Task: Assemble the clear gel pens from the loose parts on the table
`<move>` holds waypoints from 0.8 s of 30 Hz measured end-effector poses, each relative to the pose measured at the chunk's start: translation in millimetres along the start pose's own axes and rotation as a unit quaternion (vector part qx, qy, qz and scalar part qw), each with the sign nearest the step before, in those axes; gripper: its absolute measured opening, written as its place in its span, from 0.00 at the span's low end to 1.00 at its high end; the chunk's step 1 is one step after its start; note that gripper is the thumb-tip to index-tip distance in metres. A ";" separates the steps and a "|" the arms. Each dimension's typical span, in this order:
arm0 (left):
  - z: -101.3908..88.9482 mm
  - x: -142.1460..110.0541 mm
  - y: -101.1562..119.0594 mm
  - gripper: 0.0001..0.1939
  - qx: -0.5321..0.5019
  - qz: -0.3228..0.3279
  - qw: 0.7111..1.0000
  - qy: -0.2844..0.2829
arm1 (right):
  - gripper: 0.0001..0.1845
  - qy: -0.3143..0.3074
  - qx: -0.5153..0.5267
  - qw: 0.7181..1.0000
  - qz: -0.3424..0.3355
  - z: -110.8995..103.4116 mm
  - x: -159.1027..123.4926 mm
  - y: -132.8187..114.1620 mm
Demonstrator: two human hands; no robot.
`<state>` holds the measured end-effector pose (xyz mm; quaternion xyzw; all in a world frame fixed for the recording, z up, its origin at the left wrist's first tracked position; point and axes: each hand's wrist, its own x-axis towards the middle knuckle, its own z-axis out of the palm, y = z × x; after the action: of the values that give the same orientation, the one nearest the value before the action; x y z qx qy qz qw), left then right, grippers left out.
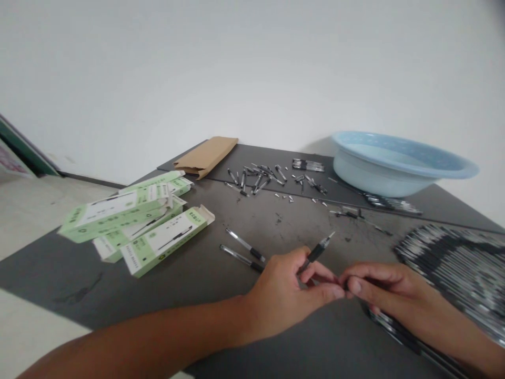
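My left hand (282,297) is closed around a gel pen (316,252) with a black grip, its pointed tip slanting up to the right. The thumb and a finger of that hand meet the fingertips of my right hand (389,289), which is pinched shut. Between the fingertips a small dark piece (346,285) shows, too covered to name. Beneath my right hand lie several black-and-clear pens (400,332). Just left of my left hand, two clear pen barrels (244,245) with black grips rest on the dark table (252,210).
Green-and-white pen boxes (169,239) are piled at the left, before a brown cardboard box (209,155). Loose pen parts (258,176) and small silver tips (291,199) lie farther back. A light blue basin (379,171) stands back right, near a broad row of pens (453,263).
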<state>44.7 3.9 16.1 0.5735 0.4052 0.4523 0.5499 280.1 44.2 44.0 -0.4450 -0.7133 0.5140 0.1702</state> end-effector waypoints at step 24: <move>-2.4 -0.1 -17.4 0.05 0.088 0.082 0.991 0.066 | 0.26 0.279 -0.282 0.918 -0.023 -70.7 16.8 -1.3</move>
<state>42.9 5.6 -1.2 0.6198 0.4307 0.4953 0.4302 319.8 98.8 70.8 -0.5836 -0.7622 0.1425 0.2414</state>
